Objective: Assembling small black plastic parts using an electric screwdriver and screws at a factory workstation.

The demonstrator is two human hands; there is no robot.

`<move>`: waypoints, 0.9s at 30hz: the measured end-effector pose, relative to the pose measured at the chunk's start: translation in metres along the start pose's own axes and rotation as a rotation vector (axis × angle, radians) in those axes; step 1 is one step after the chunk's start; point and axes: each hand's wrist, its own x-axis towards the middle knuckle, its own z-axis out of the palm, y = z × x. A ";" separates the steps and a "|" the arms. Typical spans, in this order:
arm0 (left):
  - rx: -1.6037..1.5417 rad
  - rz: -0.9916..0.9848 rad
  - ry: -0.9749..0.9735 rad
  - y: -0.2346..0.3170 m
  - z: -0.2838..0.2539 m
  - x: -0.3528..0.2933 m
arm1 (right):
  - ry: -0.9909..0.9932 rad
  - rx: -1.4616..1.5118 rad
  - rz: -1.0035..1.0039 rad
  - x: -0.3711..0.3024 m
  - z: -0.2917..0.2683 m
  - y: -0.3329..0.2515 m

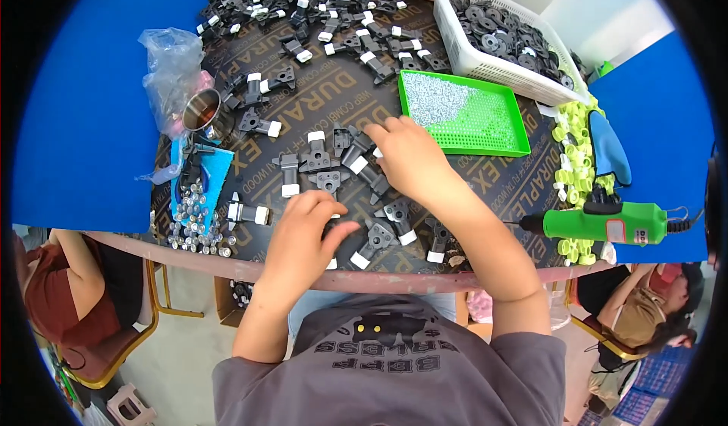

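Several black plastic parts with white ends, one of them a black part point(317, 151), lie in a loose cluster before me. My right hand point(409, 157) reaches over the cluster's far right side. Its curled fingers close on a black plastic part point(355, 147), whose white end partly shows beside the thumb. Lower down, my left hand point(303, 229) hovers near the table's front edge, thumb and fingers apart. Under it, white ends of parts are partly hidden. Between the forearms lie more such parts, including a black part point(374, 242) near the edge.
A green tray point(523, 134) holds small silvery pieces; behind it stands a white basket point(455, 51) of black discs. At right lie a green electric screwdriver point(607, 223) and yellow-green rings point(565, 176). Left are a metal cup point(205, 111) and small metal pieces point(199, 229). Black parts heap at the back.
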 end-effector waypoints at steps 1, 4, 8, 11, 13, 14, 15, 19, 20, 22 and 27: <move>0.000 0.012 0.019 -0.001 -0.004 0.002 | 0.001 -0.004 -0.004 -0.007 -0.005 -0.001; 0.132 0.057 0.086 -0.004 -0.025 0.018 | 0.158 0.338 0.205 -0.035 -0.031 -0.012; 0.243 0.148 0.065 -0.026 -0.016 0.074 | 0.345 0.224 0.233 -0.085 -0.035 -0.003; 0.427 0.047 -0.178 -0.044 -0.002 0.107 | 0.309 0.161 0.236 -0.112 -0.013 0.000; 0.363 0.011 -0.208 -0.038 -0.001 0.114 | 0.336 0.121 0.249 -0.120 -0.013 0.001; 0.320 0.034 -0.111 -0.034 0.002 0.112 | 0.341 0.133 0.277 -0.123 -0.016 0.001; 0.266 0.030 -0.073 -0.035 0.007 0.110 | 0.356 0.122 0.280 -0.126 -0.016 0.005; 0.128 0.150 0.116 -0.036 0.020 0.107 | 0.391 0.123 0.341 -0.124 -0.012 0.006; 0.140 0.175 0.165 -0.034 0.020 0.107 | 0.404 0.122 0.385 -0.123 -0.011 0.004; 0.140 0.194 0.176 -0.033 0.018 0.107 | 0.414 0.124 0.401 -0.120 -0.010 0.003; 0.171 0.078 0.162 -0.046 0.012 0.105 | 0.256 0.118 0.382 -0.114 -0.018 -0.007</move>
